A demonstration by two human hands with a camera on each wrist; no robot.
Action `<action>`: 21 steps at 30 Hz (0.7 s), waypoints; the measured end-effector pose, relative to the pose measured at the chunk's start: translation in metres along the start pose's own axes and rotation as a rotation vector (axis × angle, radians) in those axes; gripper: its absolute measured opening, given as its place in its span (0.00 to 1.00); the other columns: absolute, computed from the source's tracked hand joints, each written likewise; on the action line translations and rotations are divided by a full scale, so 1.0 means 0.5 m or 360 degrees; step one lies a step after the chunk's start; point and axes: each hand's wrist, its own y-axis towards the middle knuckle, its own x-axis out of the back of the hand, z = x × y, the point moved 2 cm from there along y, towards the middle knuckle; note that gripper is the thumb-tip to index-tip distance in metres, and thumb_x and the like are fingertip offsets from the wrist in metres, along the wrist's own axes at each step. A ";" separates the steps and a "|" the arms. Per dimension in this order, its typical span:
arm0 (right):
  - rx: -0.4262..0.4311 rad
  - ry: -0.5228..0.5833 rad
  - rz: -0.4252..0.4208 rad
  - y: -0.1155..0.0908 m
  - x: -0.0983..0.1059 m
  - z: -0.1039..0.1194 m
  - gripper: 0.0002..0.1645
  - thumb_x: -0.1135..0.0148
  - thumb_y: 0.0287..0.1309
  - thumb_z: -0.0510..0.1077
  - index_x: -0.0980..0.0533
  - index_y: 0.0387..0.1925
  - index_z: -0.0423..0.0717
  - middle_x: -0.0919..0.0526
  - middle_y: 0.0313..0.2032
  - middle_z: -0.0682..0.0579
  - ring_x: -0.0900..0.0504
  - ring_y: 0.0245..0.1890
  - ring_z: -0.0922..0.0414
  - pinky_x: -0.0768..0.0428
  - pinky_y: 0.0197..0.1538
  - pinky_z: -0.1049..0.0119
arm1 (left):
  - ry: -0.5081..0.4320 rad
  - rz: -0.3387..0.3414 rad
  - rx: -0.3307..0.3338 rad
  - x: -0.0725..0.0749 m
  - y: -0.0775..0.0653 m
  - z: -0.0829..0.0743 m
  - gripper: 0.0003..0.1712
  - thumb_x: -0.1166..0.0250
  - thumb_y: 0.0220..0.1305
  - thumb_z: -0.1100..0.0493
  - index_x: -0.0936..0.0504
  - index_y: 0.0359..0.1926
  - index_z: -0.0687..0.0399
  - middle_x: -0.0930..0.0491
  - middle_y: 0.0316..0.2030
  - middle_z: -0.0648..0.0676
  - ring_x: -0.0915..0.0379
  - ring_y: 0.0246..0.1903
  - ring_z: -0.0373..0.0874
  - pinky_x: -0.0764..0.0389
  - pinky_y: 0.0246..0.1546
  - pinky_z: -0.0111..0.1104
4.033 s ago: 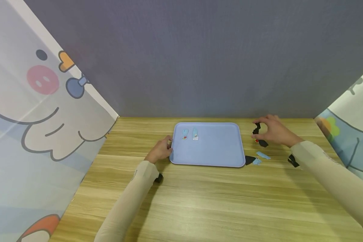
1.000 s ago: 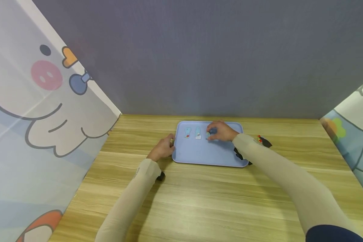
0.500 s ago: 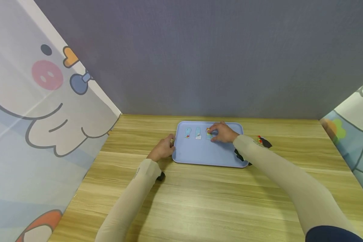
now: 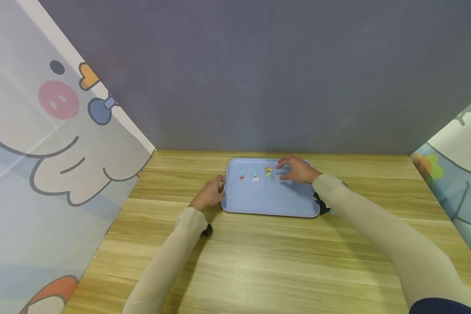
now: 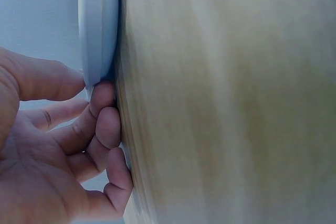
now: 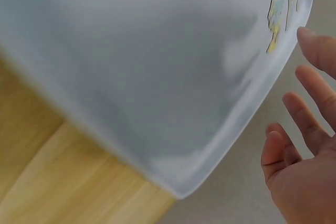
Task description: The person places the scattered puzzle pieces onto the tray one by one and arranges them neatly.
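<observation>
A pale blue tray (image 4: 271,201) lies on the table. My left hand (image 4: 209,193) grips its left rim (image 5: 98,30), thumb above and fingertips at the underside in the left wrist view. Near the tray's back left stand three small flat cut-out pieces in a row: a light blue one with a red spot (image 4: 241,173), a light blue and white one (image 4: 255,174), and a yellow, red and blue one (image 4: 269,175). My right hand (image 4: 298,170) hovers just right of the third, fingers spread and holding nothing; that piece (image 6: 275,22) also shows in the right wrist view.
A black flat piece (image 4: 322,205) lies by the tray's right front corner, with a light blue piece (image 4: 333,212) beside it. My right sleeve (image 4: 377,222) hides part of the table there. A grey wall (image 4: 259,78) rises behind the wooden table (image 4: 255,261).
My right hand has brought a piece from the table's right side onto the tray, set it beside the other two, let go and drawn back right. The left hand stays at the rim.
</observation>
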 end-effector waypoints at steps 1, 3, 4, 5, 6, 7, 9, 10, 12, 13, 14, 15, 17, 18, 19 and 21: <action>0.0004 -0.0007 0.0003 -0.003 0.003 -0.004 0.21 0.27 0.45 0.37 0.20 0.44 0.37 0.26 0.54 0.38 0.34 0.59 0.41 0.58 0.67 0.47 | 0.0008 -0.0003 0.0004 -0.001 0.000 0.000 0.23 0.43 0.64 0.65 0.36 0.59 0.57 0.25 0.33 0.57 0.27 0.29 0.47 0.25 0.29 0.35; 0.0015 -0.0024 -0.0003 -0.011 0.009 -0.011 0.21 0.27 0.45 0.38 0.20 0.45 0.37 0.26 0.54 0.38 0.33 0.59 0.41 0.58 0.67 0.46 | 0.0015 -0.0004 0.0010 -0.002 -0.001 0.001 0.23 0.42 0.64 0.65 0.36 0.59 0.57 0.25 0.33 0.57 0.27 0.29 0.47 0.25 0.30 0.35; 0.0023 -0.0027 -0.0011 -0.016 0.013 -0.014 0.22 0.26 0.45 0.38 0.20 0.45 0.37 0.26 0.53 0.37 0.33 0.59 0.41 0.58 0.67 0.45 | 0.0016 -0.0005 0.0007 -0.003 -0.001 0.001 0.23 0.42 0.64 0.65 0.36 0.59 0.57 0.25 0.33 0.56 0.27 0.29 0.47 0.25 0.30 0.35; 0.0042 -0.0032 -0.0025 -0.021 0.016 -0.017 0.22 0.26 0.45 0.37 0.20 0.45 0.36 0.25 0.53 0.37 0.33 0.58 0.41 0.58 0.66 0.44 | 0.0018 -0.0009 0.0003 -0.004 -0.002 0.001 0.23 0.42 0.64 0.65 0.36 0.59 0.57 0.25 0.33 0.56 0.27 0.29 0.47 0.25 0.30 0.35; 0.0053 -0.0038 -0.0037 -0.027 0.020 -0.020 0.22 0.26 0.45 0.37 0.20 0.44 0.36 0.25 0.53 0.37 0.33 0.58 0.41 0.58 0.66 0.43 | 0.0018 -0.0012 -0.0002 -0.004 -0.002 0.001 0.23 0.42 0.64 0.66 0.35 0.58 0.57 0.25 0.32 0.56 0.27 0.28 0.47 0.25 0.30 0.35; 0.0063 -0.0040 -0.0051 -0.033 0.023 -0.022 0.22 0.26 0.44 0.37 0.20 0.44 0.35 0.25 0.52 0.37 0.32 0.58 0.40 0.58 0.66 0.43 | 0.0017 -0.0017 -0.0011 -0.005 -0.002 0.002 0.23 0.42 0.63 0.66 0.35 0.58 0.58 0.25 0.32 0.56 0.27 0.28 0.47 0.25 0.29 0.35; 0.0063 -0.0034 -0.0068 -0.046 0.033 -0.026 0.22 0.26 0.44 0.36 0.20 0.44 0.35 0.25 0.52 0.36 0.32 0.57 0.40 0.58 0.66 0.42 | 0.0004 -0.0017 -0.0022 -0.005 -0.001 0.003 0.23 0.42 0.63 0.66 0.35 0.58 0.58 0.25 0.31 0.56 0.28 0.27 0.47 0.26 0.29 0.35; 0.0062 -0.0034 -0.0075 -0.052 0.037 -0.029 0.22 0.26 0.44 0.36 0.20 0.44 0.34 0.25 0.52 0.36 0.33 0.57 0.39 0.58 0.65 0.41 | 0.0003 -0.0016 -0.0030 -0.005 0.000 0.004 0.23 0.42 0.63 0.66 0.35 0.58 0.58 0.25 0.31 0.57 0.28 0.27 0.47 0.26 0.28 0.35; 0.0046 -0.0030 -0.0082 -0.064 0.046 -0.034 0.23 0.26 0.44 0.36 0.21 0.45 0.34 0.26 0.52 0.35 0.34 0.58 0.38 0.58 0.65 0.40 | 0.0001 -0.0013 -0.0031 -0.005 0.002 0.006 0.23 0.42 0.63 0.66 0.36 0.58 0.58 0.25 0.31 0.57 0.28 0.27 0.47 0.26 0.28 0.35; 0.0036 -0.0023 -0.0084 -0.070 0.050 -0.037 0.23 0.27 0.44 0.37 0.21 0.45 0.34 0.26 0.53 0.34 0.34 0.58 0.38 0.58 0.65 0.40 | -0.0004 -0.0009 -0.0028 -0.004 0.002 0.006 0.23 0.42 0.63 0.66 0.36 0.58 0.58 0.25 0.31 0.57 0.28 0.27 0.47 0.26 0.28 0.34; 0.0022 -0.0018 -0.0085 -0.076 0.054 -0.039 0.23 0.27 0.45 0.36 0.21 0.46 0.34 0.26 0.53 0.34 0.35 0.59 0.38 0.57 0.65 0.40 | -0.0004 -0.0006 -0.0025 -0.004 0.002 0.006 0.23 0.42 0.64 0.66 0.36 0.58 0.58 0.25 0.32 0.57 0.28 0.27 0.47 0.26 0.28 0.34; 0.0003 -0.0019 -0.0085 -0.081 0.057 -0.042 0.23 0.27 0.45 0.37 0.21 0.46 0.34 0.27 0.54 0.34 0.36 0.59 0.37 0.55 0.65 0.41 | -0.0004 -0.0004 -0.0023 -0.004 0.003 0.006 0.23 0.42 0.64 0.66 0.36 0.58 0.58 0.25 0.32 0.57 0.28 0.27 0.46 0.26 0.28 0.34; -0.0029 -0.0008 -0.0088 -0.091 0.064 -0.047 0.24 0.28 0.46 0.37 0.22 0.47 0.34 0.28 0.55 0.34 0.37 0.60 0.37 0.51 0.64 0.42 | -0.0008 0.0000 -0.0017 -0.002 0.003 0.005 0.23 0.43 0.64 0.66 0.36 0.59 0.58 0.25 0.32 0.57 0.27 0.27 0.46 0.26 0.28 0.34; -0.0040 -0.0006 -0.0093 -0.096 0.067 -0.051 0.24 0.28 0.47 0.37 0.22 0.47 0.34 0.28 0.55 0.34 0.37 0.60 0.37 0.49 0.64 0.42 | -0.0006 0.0001 -0.0016 -0.002 0.003 0.004 0.23 0.43 0.64 0.66 0.36 0.59 0.58 0.24 0.32 0.57 0.27 0.28 0.46 0.26 0.28 0.34; -0.0049 0.0000 -0.0097 -0.100 0.069 -0.053 0.24 0.29 0.48 0.38 0.22 0.48 0.34 0.28 0.55 0.34 0.38 0.60 0.37 0.48 0.63 0.42 | -0.0007 0.0003 -0.0012 -0.002 0.002 0.004 0.23 0.43 0.64 0.66 0.36 0.59 0.58 0.24 0.32 0.57 0.27 0.28 0.46 0.25 0.28 0.34; -0.0057 0.0007 -0.0117 -0.110 0.074 -0.059 0.23 0.29 0.48 0.38 0.22 0.48 0.34 0.28 0.55 0.34 0.38 0.60 0.37 0.45 0.62 0.42 | -0.0004 0.0009 -0.0012 -0.001 0.002 0.003 0.23 0.43 0.64 0.66 0.36 0.59 0.58 0.24 0.33 0.57 0.27 0.28 0.46 0.25 0.28 0.34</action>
